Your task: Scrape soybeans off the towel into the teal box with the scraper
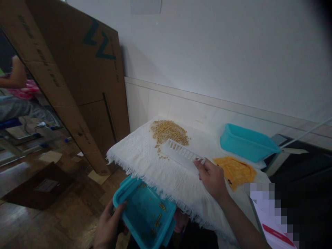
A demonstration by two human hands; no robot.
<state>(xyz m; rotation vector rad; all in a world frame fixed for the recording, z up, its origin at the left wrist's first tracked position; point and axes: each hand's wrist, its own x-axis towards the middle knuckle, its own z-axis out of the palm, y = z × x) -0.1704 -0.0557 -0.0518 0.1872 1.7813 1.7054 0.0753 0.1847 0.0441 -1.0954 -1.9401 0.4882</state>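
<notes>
A person's right hand (211,178) pinched one end of a white comb (178,152) between thumb and fingertips. The comb lay slanted on the fringed white cloth (140,157) that covered the desk, near its middle. Its far end rested just beside a heap of pale beans (168,132) piled toward the desk's back edge, with a few stray beans scattered by its teeth.

The left hand (109,224) gripped the rim of a teal tub (145,214), thumb curled over the edge and fingers hidden beneath it. The tub was held tilted below the desk's front edge, under the cloth's fringe. A handful of loose beans (158,218) sat inside it.

A second teal tub (246,142) stood at the desk's back right corner, and a crumpled yellow cloth (234,171) lay in front of it, just beside the right hand. Papers with a red stripe (272,231) rested near the front right corner.

A tall cardboard box (85,86) leaned against the wall off the desk's left edge, standing on the wooden floor (52,214). Beyond it, another person (15,76) was partly visible at the far left, well apart from the desk.
</notes>
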